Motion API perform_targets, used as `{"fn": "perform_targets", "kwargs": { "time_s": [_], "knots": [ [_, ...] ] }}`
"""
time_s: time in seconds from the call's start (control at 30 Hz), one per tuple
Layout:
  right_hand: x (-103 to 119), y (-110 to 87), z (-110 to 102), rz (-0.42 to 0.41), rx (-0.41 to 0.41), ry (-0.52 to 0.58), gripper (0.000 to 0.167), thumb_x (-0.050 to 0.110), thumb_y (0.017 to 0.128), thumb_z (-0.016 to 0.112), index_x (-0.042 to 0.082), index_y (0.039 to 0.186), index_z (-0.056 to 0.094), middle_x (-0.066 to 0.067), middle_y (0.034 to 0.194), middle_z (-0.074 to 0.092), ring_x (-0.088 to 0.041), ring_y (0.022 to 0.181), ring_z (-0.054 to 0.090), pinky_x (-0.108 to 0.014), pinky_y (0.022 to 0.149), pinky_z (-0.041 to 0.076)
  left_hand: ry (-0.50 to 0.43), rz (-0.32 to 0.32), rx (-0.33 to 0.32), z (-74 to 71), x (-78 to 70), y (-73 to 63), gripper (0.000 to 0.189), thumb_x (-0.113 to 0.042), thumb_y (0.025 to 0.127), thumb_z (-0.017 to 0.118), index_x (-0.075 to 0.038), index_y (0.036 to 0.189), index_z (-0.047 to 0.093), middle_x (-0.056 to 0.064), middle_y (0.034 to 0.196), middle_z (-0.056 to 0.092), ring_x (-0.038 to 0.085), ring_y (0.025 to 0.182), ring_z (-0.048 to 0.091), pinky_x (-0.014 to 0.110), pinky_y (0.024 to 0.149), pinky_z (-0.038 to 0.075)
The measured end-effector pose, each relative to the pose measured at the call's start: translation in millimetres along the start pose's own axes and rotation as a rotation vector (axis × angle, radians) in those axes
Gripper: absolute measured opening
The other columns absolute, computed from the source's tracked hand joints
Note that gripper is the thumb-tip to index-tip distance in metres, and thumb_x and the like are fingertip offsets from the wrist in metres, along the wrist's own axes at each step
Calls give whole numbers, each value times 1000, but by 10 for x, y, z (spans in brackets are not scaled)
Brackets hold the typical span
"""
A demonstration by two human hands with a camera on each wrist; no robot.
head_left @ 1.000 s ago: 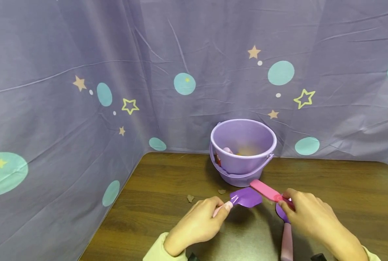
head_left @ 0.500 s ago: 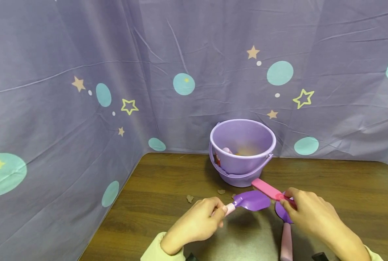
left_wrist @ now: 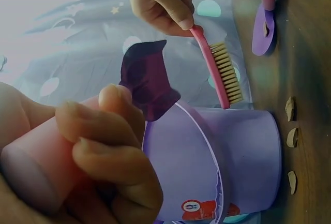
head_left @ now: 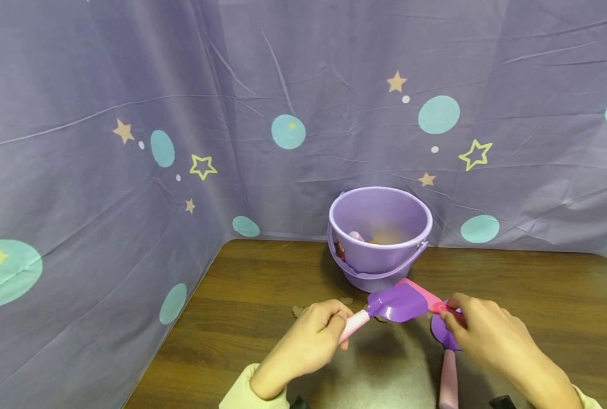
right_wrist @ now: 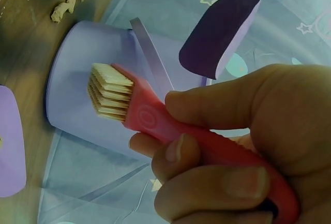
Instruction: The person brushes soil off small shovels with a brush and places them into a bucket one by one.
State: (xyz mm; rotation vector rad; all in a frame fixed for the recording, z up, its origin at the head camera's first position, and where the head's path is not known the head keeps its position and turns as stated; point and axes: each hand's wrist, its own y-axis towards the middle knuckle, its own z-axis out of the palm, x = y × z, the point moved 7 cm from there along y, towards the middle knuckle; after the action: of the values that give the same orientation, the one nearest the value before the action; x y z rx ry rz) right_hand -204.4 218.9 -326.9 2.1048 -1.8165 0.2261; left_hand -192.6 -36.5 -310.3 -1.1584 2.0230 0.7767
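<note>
My left hand (head_left: 319,335) grips the pink handle of a small toy shovel (head_left: 398,303) with a purple blade, raised over the table. In the head view the blade overlaps the pink brush (head_left: 436,304) that my right hand (head_left: 487,335) holds by its handle. Pale stiff bristles (left_wrist: 226,74) line one side of the brush in the left wrist view. Below my right hand lies a second purple scoop (head_left: 448,375) with a pink handle, a brown bit on its blade. Several brown flakes (left_wrist: 291,138) lie on the table near the bucket (head_left: 377,261).
The lilac bucket stands at the back of the wooden table (head_left: 262,272), its handle hanging down in front, with a pinkish thing and something yellowish inside. A purple star-patterned curtain (head_left: 334,153) rises behind the table and along its left side.
The shovel in my left hand has turned and shifted right, so its blade now overlaps the brush in the head view. My right hand and the brush have hardly moved.
</note>
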Motion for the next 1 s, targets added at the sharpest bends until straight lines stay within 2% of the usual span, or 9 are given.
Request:
{"fn": "perform_targets", "kwargs": {
  "time_s": [0.2,0.47,0.67,0.87,1.0],
  "knots": [
    [5,-5,7,1,2,-2,15,32,91,61,19,97,66,5,69,51,-19,62,47,-38,49,34,-59,-2,-25,-38,12,5,21,-11,96,44,-11,95,65,-6,66,60,7,55,49,23,46,39],
    [6,-5,5,4,4,-2,15,32,90,61,19,97,66,5,70,53,-20,62,49,-40,49,35,-226,-32,-94,-105,26,10,24,-6,95,41,-9,101,64,1,68,62,10,45,50,24,40,43],
    [14,-2,-12,5,-2,-6,18,34,90,61,19,99,66,5,70,52,-20,62,48,-39,49,35,-226,-27,-127,-155,11,14,24,-5,94,41,-7,103,63,1,71,62,9,50,51,25,44,44],
    [9,0,-3,4,7,-2,20,35,91,60,18,100,66,5,71,53,-20,63,49,-40,49,36,-204,14,-155,-187,-8,24,22,-2,91,44,-5,101,63,3,71,63,8,55,53,25,50,47],
    [0,3,2,5,7,-2,19,34,91,61,18,100,66,4,72,54,-20,63,50,-42,49,37,-218,33,-163,-202,-16,26,21,-1,89,47,-4,103,63,5,74,64,9,59,55,23,50,45]
  ]
}}
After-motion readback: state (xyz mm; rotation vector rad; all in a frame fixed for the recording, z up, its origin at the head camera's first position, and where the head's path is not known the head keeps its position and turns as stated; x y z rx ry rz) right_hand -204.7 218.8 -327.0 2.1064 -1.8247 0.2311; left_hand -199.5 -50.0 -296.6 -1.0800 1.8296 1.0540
